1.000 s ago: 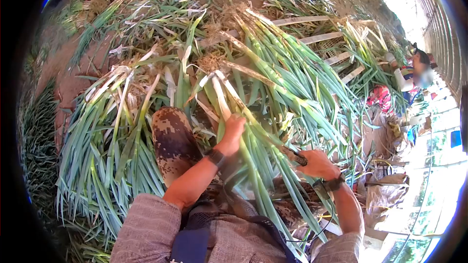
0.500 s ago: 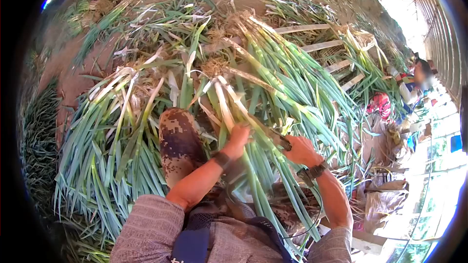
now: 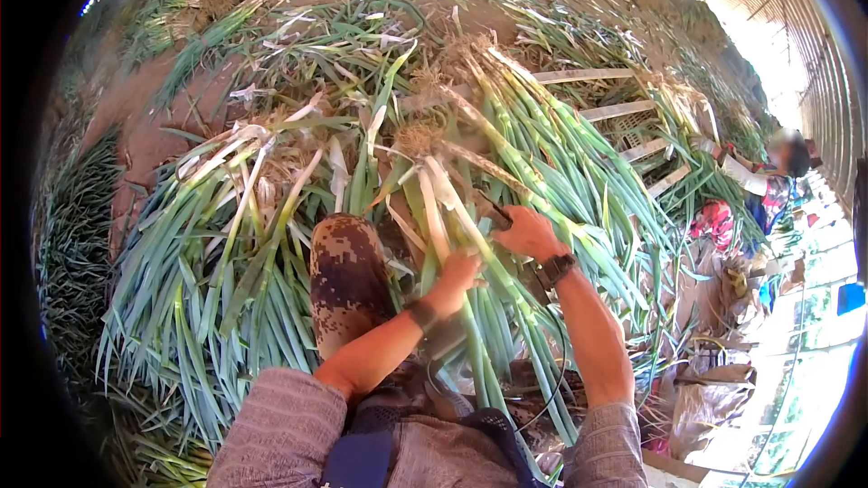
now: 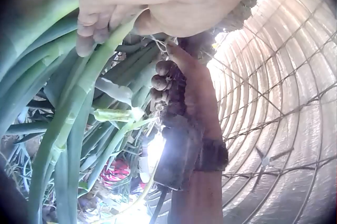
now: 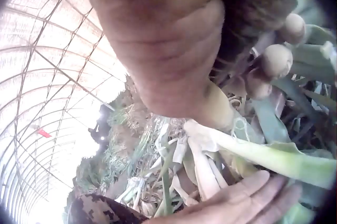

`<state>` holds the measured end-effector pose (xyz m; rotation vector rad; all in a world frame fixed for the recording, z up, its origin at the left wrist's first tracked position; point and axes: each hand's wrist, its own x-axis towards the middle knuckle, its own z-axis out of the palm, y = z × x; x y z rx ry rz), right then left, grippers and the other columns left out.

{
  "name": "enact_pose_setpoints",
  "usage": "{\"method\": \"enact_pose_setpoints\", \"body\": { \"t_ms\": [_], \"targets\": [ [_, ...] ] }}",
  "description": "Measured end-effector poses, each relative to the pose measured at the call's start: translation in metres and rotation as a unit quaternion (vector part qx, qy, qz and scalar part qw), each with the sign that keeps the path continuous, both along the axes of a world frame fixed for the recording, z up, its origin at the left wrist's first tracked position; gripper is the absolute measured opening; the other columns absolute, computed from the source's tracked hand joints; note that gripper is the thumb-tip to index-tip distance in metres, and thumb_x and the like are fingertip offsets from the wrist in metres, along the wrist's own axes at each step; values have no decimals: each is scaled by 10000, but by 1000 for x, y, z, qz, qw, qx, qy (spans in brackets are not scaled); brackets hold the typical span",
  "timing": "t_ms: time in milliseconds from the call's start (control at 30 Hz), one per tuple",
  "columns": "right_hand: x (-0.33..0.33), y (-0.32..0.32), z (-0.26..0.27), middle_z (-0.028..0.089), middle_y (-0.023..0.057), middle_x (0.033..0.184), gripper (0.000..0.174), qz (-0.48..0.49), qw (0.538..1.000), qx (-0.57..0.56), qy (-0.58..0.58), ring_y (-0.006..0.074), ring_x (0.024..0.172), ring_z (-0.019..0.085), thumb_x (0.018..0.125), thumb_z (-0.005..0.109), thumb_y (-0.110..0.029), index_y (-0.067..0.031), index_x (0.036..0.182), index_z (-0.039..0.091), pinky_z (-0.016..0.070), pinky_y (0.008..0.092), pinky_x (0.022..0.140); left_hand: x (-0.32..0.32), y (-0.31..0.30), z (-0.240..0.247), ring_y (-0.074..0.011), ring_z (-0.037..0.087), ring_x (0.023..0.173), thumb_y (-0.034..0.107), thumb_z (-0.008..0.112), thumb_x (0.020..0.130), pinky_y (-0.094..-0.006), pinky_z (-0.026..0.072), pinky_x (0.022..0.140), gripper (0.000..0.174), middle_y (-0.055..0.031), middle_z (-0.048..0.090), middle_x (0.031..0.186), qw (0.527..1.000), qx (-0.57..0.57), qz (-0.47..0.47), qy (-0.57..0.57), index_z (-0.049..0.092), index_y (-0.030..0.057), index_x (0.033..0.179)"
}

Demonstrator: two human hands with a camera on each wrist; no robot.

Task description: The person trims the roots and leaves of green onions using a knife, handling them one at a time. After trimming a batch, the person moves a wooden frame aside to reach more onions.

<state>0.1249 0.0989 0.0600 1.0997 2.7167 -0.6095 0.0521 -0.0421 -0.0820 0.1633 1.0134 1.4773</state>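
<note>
My left hand (image 3: 459, 271) grips a pale leek stalk (image 3: 432, 208) below its root tuft; in the left wrist view, fingers and thumb of the left hand (image 4: 158, 3) curl about a green stalk (image 4: 79, 90). Just above and to the right, my right hand (image 3: 529, 235) holds a narrow dark tool (image 3: 493, 208), looking like a knife, close beside a second white leek stem (image 3: 452, 194). Much of that tool is hidden by the fingers. In the right wrist view the thumb of the right hand (image 5: 168, 56) meets a white stem (image 5: 253, 150).
Large leek heaps lie left (image 3: 208, 253) and right (image 3: 570, 154) of the hands. A knee in camouflage trousers (image 3: 348, 262) stands between the left heap and my left arm. Pale slats (image 3: 624, 110) lie behind the right heap. Another person (image 3: 755, 183) is at far right.
My right hand has moved up and left with the tool, from the green leaves to beside the white stems. The left hand keeps its hold on the leek, slightly lower and further right in view.
</note>
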Motion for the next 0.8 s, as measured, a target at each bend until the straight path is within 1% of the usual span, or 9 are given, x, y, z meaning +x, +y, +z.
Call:
{"method": "enact_pose_setpoints", "body": {
  "t_ms": [200, 267, 333, 400, 533, 567, 633, 733, 800],
  "targets": [
    [13, 6, 16, 688, 203, 889, 453, 21, 999, -19, 24, 388, 872, 657, 728, 707, -395, -63, 1036, 682, 512, 458, 790, -3, 6, -11, -239, 589, 1155, 212, 568, 963, -432, 516, 882, 294, -78, 632, 1216, 999, 10, 12, -34, 598, 52, 1207],
    [35, 10, 26, 686, 204, 838, 481, 11, 996, -64, -64, 397, 827, 659, 718, 720, -394, -63, 1066, 685, 517, 449, 752, -8, 15, -15, -229, 596, 1127, 214, 569, 961, -462, 472, 938, 270, -72, 631, 1220, 997, 60, 8, -47, 610, 61, 1180],
    [72, 8, 16, 677, 191, 785, 503, 15, 997, -41, -58, 392, 750, 645, 719, 724, -396, -70, 1101, 683, 517, 447, 724, -6, 34, -36, -226, 598, 1099, 235, 552, 969, -474, 437, 968, 275, -71, 641, 1201, 994, 12, 41, -97, 608, 76, 1186],
    [100, -1, 16, 692, 196, 850, 490, -47, 991, -91, -82, 357, 757, 662, 740, 723, -401, -46, 1076, 685, 510, 450, 701, -17, 37, -12, -220, 600, 1064, 294, 545, 975, -449, 442, 949, 290, -59, 660, 1139, 995, 8, 6, -100, 618, 94, 1173],
    [141, -23, 25, 696, 167, 848, 490, -40, 981, -170, -85, 284, 730, 652, 777, 732, -377, -26, 1113, 668, 510, 419, 700, -22, 43, 4, -219, 632, 916, 421, 568, 970, -432, 481, 857, 328, -41, 671, 971, 994, -11, 46, -99, 629, 122, 1089],
    [150, -30, 25, 695, 135, 842, 488, -69, 971, -220, -62, 238, 721, 636, 798, 736, -381, -28, 1128, 662, 504, 394, 690, -22, 41, 4, -196, 630, 831, 451, 600, 941, -379, 504, 706, 334, -22, 642, 928, 993, 12, 61, -96, 592, 144, 1073],
    [157, -46, 36, 674, 30, 776, 544, -99, 946, -307, -29, 102, 660, 599, 854, 748, -399, -11, 1219, 636, 502, 279, 610, -23, 27, 13, -192, 632, 837, 445, 607, 940, -370, 504, 699, 332, -30, 642, 923, 993, 30, 64, -97, 592, 140, 1070],
    [167, -66, 50, 677, 35, 792, 522, -85, 945, -313, -35, 105, 659, 599, 854, 747, -389, -27, 1216, 641, 496, 279, 601, -20, -10, 31, -181, 610, 780, 453, 554, 957, -362, 496, 669, 333, -29, 620, 848, 988, 34, 74, -128, 587, 131, 1037],
    [171, -77, 54, 681, 62, 802, 490, -106, 939, -325, -38, 121, 691, 610, 841, 756, -369, -33, 1184, 654, 504, 299, 630, -27, -38, 27, -172, 557, 723, 493, 517, 955, -385, 487, 673, 416, -17, 565, 772, 965, 64, 74, -243, 572, 98, 1070]
  ]
}}
